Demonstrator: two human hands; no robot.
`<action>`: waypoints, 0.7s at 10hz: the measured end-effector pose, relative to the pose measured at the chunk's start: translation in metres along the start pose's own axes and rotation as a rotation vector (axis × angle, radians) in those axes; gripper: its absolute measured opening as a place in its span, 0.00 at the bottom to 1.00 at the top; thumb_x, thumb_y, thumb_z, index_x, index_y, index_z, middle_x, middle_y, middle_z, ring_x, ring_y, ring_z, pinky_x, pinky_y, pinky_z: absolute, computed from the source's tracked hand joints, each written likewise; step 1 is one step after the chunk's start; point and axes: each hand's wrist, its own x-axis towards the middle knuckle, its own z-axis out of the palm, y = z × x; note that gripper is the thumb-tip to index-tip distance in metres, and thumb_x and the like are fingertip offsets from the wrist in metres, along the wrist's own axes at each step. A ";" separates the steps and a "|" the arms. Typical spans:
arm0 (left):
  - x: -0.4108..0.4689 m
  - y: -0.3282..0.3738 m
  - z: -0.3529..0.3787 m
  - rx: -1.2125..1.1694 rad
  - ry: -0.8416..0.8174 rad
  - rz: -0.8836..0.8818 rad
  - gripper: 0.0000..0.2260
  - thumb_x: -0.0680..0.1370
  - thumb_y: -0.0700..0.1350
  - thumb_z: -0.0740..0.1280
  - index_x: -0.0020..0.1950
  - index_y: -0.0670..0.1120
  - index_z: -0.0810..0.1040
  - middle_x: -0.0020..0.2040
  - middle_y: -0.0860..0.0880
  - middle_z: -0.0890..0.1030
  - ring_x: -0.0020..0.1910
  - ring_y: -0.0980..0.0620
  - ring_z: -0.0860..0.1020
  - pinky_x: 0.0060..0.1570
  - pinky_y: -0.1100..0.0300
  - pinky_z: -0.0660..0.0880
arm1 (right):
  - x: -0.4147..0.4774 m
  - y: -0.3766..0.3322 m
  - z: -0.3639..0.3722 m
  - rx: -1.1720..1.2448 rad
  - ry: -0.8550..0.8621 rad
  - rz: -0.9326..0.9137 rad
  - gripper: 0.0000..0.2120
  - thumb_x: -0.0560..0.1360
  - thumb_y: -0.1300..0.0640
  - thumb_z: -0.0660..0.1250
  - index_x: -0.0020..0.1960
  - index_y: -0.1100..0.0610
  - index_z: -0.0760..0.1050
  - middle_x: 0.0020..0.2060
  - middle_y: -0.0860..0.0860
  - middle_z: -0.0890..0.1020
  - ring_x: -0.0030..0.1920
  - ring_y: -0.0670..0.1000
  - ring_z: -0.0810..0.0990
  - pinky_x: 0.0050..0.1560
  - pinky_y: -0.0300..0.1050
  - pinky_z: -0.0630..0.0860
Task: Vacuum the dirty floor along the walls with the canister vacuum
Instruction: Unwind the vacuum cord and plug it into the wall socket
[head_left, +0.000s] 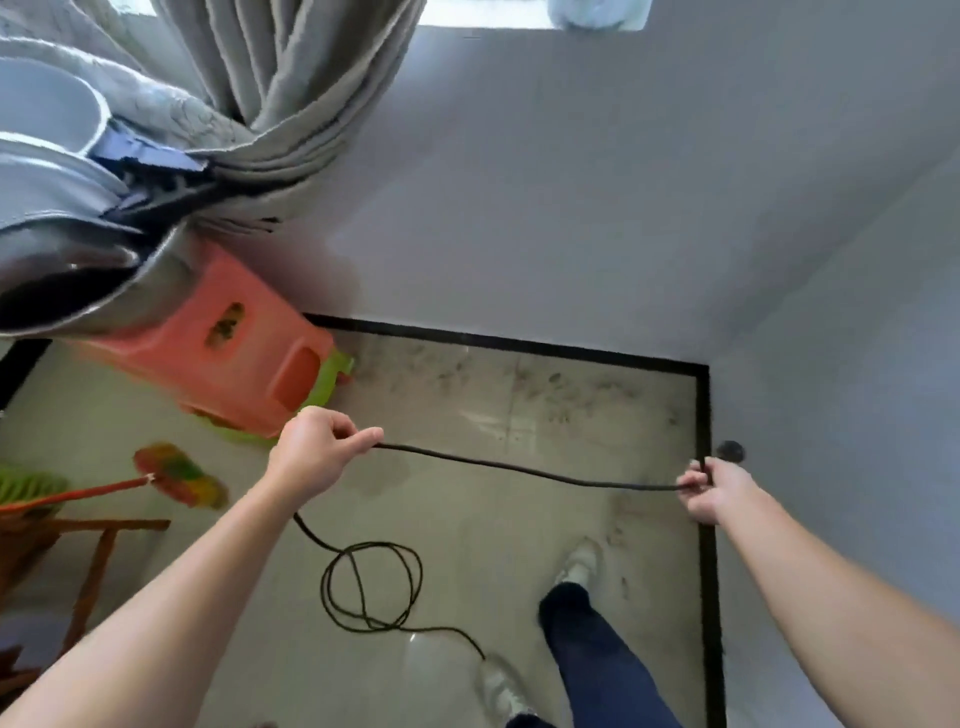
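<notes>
A black power cord (524, 470) stretches between my two hands above the floor. My left hand (317, 449) pinches it at the left, and from there it drops into a loose coil (371, 587) on the floor. My right hand (714, 491) grips the cord's other end, with the black plug (730, 452) sticking out above the fist, close to the right wall. The dusty floor (561, 400) shows dark dirt specks along the back wall and the black skirting (704, 415). The canister vacuum itself is out of view.
A pink plastic stool (234, 358) stacked on a green one stands at the back left under a grey curtain (291, 119). A multicoloured broom (176, 475) and a wooden frame (93, 566) lie at the left. My feet in white shoes (579, 564) stand near the right wall.
</notes>
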 end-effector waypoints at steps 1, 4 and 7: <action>0.042 0.044 0.034 0.158 -0.056 0.059 0.17 0.74 0.56 0.71 0.31 0.46 0.78 0.26 0.51 0.73 0.32 0.48 0.74 0.33 0.57 0.68 | 0.036 -0.044 -0.025 0.112 0.054 0.093 0.20 0.84 0.57 0.44 0.36 0.52 0.63 0.25 0.45 0.65 0.19 0.42 0.60 0.22 0.29 0.56; 0.137 0.177 0.176 0.391 -0.501 0.310 0.14 0.76 0.58 0.68 0.35 0.51 0.77 0.29 0.55 0.72 0.33 0.51 0.72 0.32 0.60 0.65 | 0.121 -0.104 -0.024 0.205 0.187 -0.116 0.15 0.84 0.63 0.47 0.41 0.58 0.65 0.30 0.52 0.71 0.12 0.42 0.58 0.16 0.33 0.54; 0.199 0.209 0.306 0.535 -0.618 0.327 0.16 0.78 0.55 0.66 0.35 0.48 0.78 0.30 0.52 0.74 0.35 0.48 0.73 0.32 0.59 0.63 | 0.195 -0.108 -0.082 -0.019 0.260 -0.030 0.13 0.83 0.65 0.53 0.42 0.59 0.69 0.34 0.52 0.72 0.23 0.44 0.65 0.21 0.36 0.60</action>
